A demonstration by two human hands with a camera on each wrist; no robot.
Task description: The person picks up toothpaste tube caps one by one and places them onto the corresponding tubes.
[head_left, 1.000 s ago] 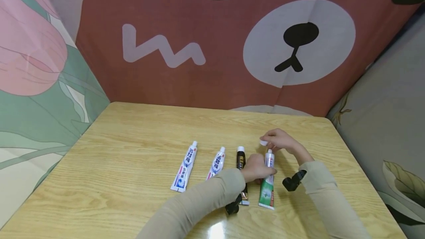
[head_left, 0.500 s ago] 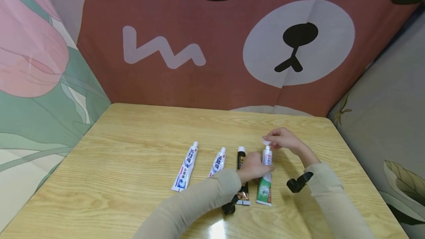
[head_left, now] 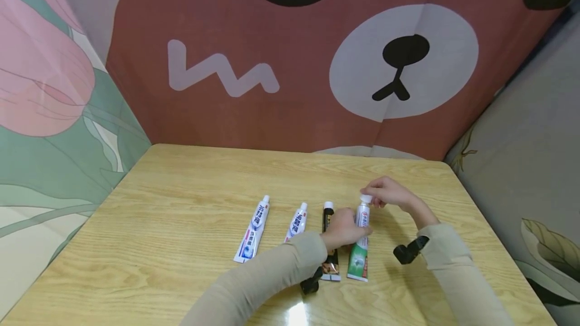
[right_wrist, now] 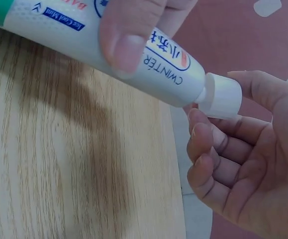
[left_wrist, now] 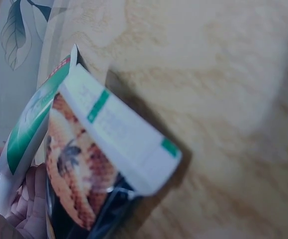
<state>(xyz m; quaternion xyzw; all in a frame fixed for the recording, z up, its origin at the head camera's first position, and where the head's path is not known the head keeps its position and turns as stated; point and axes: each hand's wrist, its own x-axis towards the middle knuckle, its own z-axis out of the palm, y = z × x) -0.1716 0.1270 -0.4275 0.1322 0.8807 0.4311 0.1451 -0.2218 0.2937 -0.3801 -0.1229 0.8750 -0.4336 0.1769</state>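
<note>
A green and white toothpaste tube (head_left: pixel 358 255) is held by my left hand (head_left: pixel 343 228), thumb across its front and fingers behind it. My right hand (head_left: pixel 388 192) pinches a white cap (right_wrist: pixel 224 95) between thumb and forefinger at the tube's nozzle. In the right wrist view the cap sits slightly askew over the neck, and the other fingers curl loosely below. Right beside the left hand lies a black toothpaste tube (left_wrist: pixel 84 174), its crimped end showing large in the left wrist view and its middle hidden by that hand in the head view.
Two more blue and white toothpaste tubes lie to the left: one tube (head_left: pixel 252 229) fully visible, the other tube (head_left: pixel 296 223) partly behind the left sleeve. All rest on a wooden table (head_left: pixel 181 205), with a printed cloth (head_left: pixel 226 125) behind its far edge.
The right hand has brought the cap from above and left of the nozzle down onto it. The held tube has shifted slightly left.
</note>
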